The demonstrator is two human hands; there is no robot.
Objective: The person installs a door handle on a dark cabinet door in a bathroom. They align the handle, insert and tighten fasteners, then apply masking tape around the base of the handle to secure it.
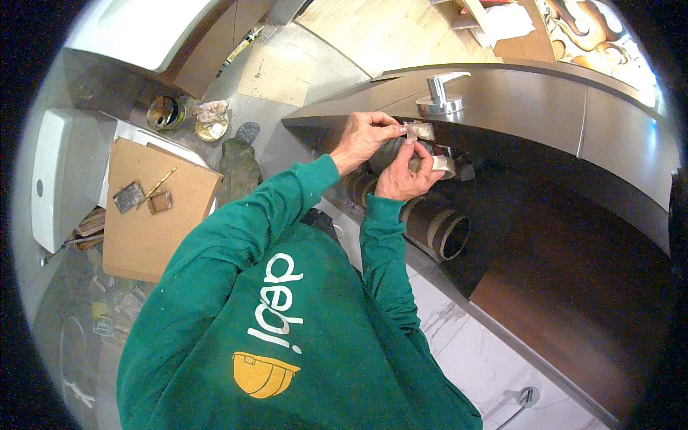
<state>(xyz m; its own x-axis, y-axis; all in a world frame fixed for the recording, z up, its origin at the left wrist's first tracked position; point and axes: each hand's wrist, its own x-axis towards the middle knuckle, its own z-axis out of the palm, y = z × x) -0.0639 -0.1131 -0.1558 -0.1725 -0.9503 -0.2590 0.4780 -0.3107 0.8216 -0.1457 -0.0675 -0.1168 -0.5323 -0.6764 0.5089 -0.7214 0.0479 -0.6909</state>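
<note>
Both hands meet just below a chrome tap [440, 100], at the inner edge of a dark brown panel [523, 97]. My right hand [408, 174] is closed on a roll of cream tape [444, 167], its thumb and forefinger pinched at the top. Close beside it, my left hand [369, 140] pinches a pale strip between thumb and forefinger; it looks like the loose end of the tape. Touching the fingertips is a small pale, partly clear piece [421, 130] at the panel's edge. Its kind is not plain.
Below my hands lies a dark brown tube [450, 235] with beige bands. Left of me, a cardboard sheet [161, 233] bears a brush [159, 184] and two small blocks. Open tins [165, 113] stand on the floor beyond. A white cistern [64, 179] is at far left.
</note>
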